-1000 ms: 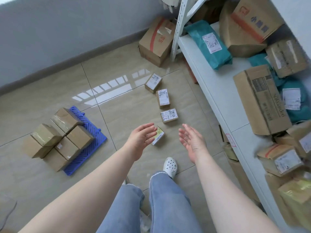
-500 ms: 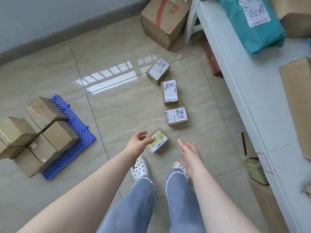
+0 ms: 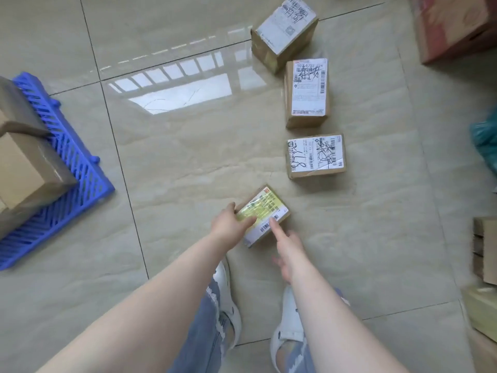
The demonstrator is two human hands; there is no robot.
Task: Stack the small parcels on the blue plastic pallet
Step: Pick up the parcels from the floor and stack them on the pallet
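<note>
A small brown parcel with a yellow-green label [image 3: 265,212] lies on the tiled floor just ahead of my feet. My left hand [image 3: 230,224] clasps its left end, thumb across the label. My right hand [image 3: 287,247] is spread, its index fingertip touching the parcel's near right edge. Three more labelled parcels lie in a row beyond: one [image 3: 316,156], a second [image 3: 308,92] and a third [image 3: 285,28]. The blue plastic pallet [image 3: 80,162] sits at the far left with brown boxes [image 3: 24,168] stacked on it, partly cut off by the frame.
A large carton with red tape [image 3: 454,25] stands at the top right. A teal bag [image 3: 486,141] and more cartons [image 3: 484,249] line the right edge. My white clogs [image 3: 289,327] stand right below the parcel. Glossy floor tiles separate the parcels from the pallet.
I have bent lower, so everything looks closer. Both hands have dropped onto the yellow-labelled parcel: the left now clasps it and the right fingertip touches it. The parcel still lies on the floor.
</note>
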